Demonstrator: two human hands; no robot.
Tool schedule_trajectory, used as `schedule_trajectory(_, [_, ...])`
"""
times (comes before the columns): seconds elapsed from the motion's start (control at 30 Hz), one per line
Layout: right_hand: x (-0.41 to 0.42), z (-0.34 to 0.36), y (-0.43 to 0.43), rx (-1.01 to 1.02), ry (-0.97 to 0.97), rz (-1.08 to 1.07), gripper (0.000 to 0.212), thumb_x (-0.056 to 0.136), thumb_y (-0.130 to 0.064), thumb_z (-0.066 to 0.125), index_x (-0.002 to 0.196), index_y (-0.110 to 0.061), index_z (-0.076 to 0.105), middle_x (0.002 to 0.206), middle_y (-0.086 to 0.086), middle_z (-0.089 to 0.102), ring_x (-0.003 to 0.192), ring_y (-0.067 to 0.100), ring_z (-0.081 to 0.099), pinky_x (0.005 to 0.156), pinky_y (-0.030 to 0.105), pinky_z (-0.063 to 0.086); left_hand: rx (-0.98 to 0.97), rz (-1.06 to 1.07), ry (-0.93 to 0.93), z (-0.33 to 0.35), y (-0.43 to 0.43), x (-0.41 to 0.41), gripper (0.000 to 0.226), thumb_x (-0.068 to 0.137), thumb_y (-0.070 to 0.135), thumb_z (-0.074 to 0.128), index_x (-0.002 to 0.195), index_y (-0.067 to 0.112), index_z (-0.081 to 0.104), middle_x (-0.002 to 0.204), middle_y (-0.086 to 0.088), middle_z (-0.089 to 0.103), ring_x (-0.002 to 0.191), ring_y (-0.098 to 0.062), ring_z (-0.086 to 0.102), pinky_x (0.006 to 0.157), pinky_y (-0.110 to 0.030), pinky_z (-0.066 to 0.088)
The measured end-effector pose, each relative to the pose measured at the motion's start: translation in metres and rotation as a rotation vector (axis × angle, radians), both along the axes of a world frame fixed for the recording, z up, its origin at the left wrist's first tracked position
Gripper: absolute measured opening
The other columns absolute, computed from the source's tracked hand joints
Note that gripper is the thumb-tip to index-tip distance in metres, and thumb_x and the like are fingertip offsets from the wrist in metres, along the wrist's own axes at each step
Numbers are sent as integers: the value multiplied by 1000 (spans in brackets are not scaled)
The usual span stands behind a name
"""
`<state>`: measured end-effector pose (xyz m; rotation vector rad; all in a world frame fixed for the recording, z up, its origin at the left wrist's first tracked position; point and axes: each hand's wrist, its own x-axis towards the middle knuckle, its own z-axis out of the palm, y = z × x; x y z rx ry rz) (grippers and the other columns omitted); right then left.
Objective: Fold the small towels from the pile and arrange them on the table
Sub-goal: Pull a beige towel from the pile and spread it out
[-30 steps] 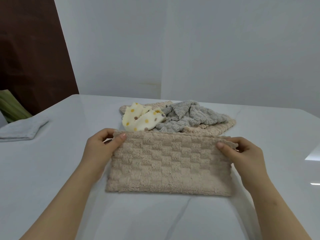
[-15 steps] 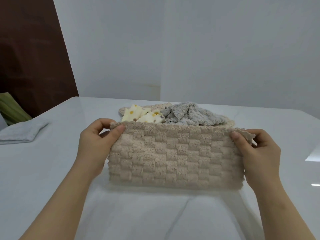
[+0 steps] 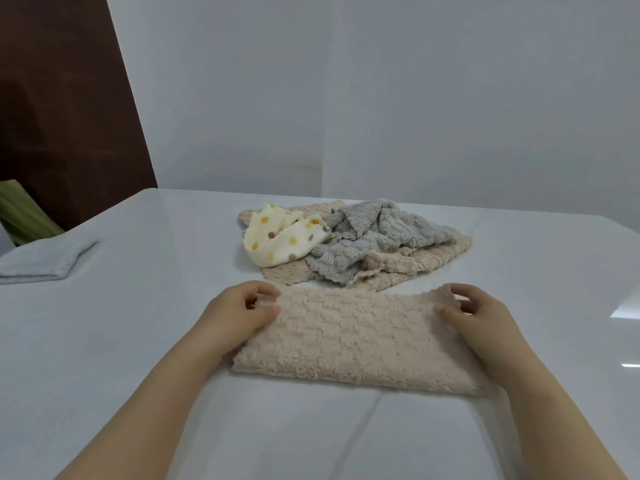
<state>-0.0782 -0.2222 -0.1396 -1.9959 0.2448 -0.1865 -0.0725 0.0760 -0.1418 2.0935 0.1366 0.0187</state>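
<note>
Head view: folded beige towel (image 3: 353,341) lies flat on the white table (image 3: 104,341), stretched lengthwise between the two hands. Left hand (image 3: 239,313) is at the towel's far left corner, thumb on top and fingers curled round the edge, pinching it. Right hand (image 3: 481,320) is at the far right corner, thumb on the towel and fingers curled over the slightly lifted edge, pinching it too; some blur there. Hands are well apart, one at each end, both wrists lying along the towel's short sides. Near edge of the towel sits between the forearms.

Just beyond the hands is the pile (image 3: 415,261): a dotted cream towel (image 3: 280,240) nearer the left hand, a crumpled grey towel (image 3: 374,237) beside it, both on a spread beige one. Well off to the left of the left hand lies a folded pale blue cloth (image 3: 41,258).
</note>
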Motion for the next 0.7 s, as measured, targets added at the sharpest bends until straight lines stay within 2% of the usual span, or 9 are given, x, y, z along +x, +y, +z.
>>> schedule_trajectory(0.1, [-3, 1, -3, -271, 131, 46, 48, 83, -27, 64, 127, -33, 45, 107, 3, 59, 87, 20, 57, 63, 28, 40, 391, -80, -30, -2, -6, -3, 21, 85, 28, 62, 107, 29, 60, 102, 9, 51, 94, -9, 47, 79, -22, 35])
schedule_trajectory(0.17, [-6, 3, -2, -386, 153, 85, 50, 84, -19, 60, 128, -33, 42, 93, -2, 57, 83, 18, 54, 66, 29, 38, 391, -91, -62, -3, -8, -4, 28, 87, 23, 60, 114, 27, 58, 106, 9, 46, 97, -7, 43, 81, -20, 33])
schedule_trajectory(0.27, [-7, 8, 3, -332, 25, 55, 44, 85, -8, 53, 123, -29, 46, 80, -4, 57, 71, 12, 54, 56, 25, 37, 221, -52, -118, -4, -9, -5, 30, 87, 12, 59, 111, 30, 55, 112, 11, 44, 103, -7, 44, 86, -19, 33])
schedule_trajectory(0.33, [-6, 7, 4, -276, -55, -26, 42, 88, -9, 52, 125, -28, 45, 88, -2, 58, 75, 17, 56, 59, 27, 38, 217, -72, -155, -5, -11, -5, 35, 87, 9, 58, 117, 28, 54, 118, 10, 44, 108, -5, 43, 88, -16, 31])
schedule_trajectory(0.4, [-6, 4, 4, -346, -8, -26, 47, 90, -15, 51, 133, -28, 39, 90, -2, 55, 86, 22, 55, 69, 32, 40, 347, -100, -163, -10, -13, -5, 42, 88, 11, 55, 127, 25, 49, 132, 7, 41, 114, -7, 40, 92, -16, 30])
schedule_trajectory(0.5, [-9, 5, 5, -467, 171, 7, 57, 89, -31, 52, 140, -28, 28, 110, 3, 57, 107, 26, 53, 82, 36, 41, 669, -15, -282, -7, -23, -9, 44, 87, 17, 47, 130, 26, 48, 152, 3, 22, 133, -22, 29, 104, -31, 29])
schedule_trajectory(0.57, [-10, 10, 5, -455, 257, 12, 61, 85, -35, 54, 140, -26, 27, 122, 6, 55, 112, 26, 52, 87, 37, 42, 678, -30, -437, -2, -39, -13, 47, 84, 29, 36, 128, 24, 52, 154, -3, 22, 140, -25, 23, 111, -40, 26])
schedule_trajectory(0.63, [-10, 13, 5, -439, 311, 28, 59, 82, -31, 56, 135, -22, 31, 114, 6, 58, 105, 25, 54, 86, 37, 45, 671, -176, -407, -2, -59, -15, 54, 89, 46, 28, 140, 29, 37, 157, -1, 9, 145, -22, 6, 118, -43, 13])
schedule_trajectory(0.7, [-10, 12, 6, -418, 316, 40, 55, 80, -23, 57, 130, -17, 35, 97, 5, 60, 92, 23, 56, 75, 34, 45, 768, -311, -183, -13, -72, -14, 60, 92, 60, 24, 146, 38, 10, 157, 7, -10, 145, -17, -12, 118, -42, -4])
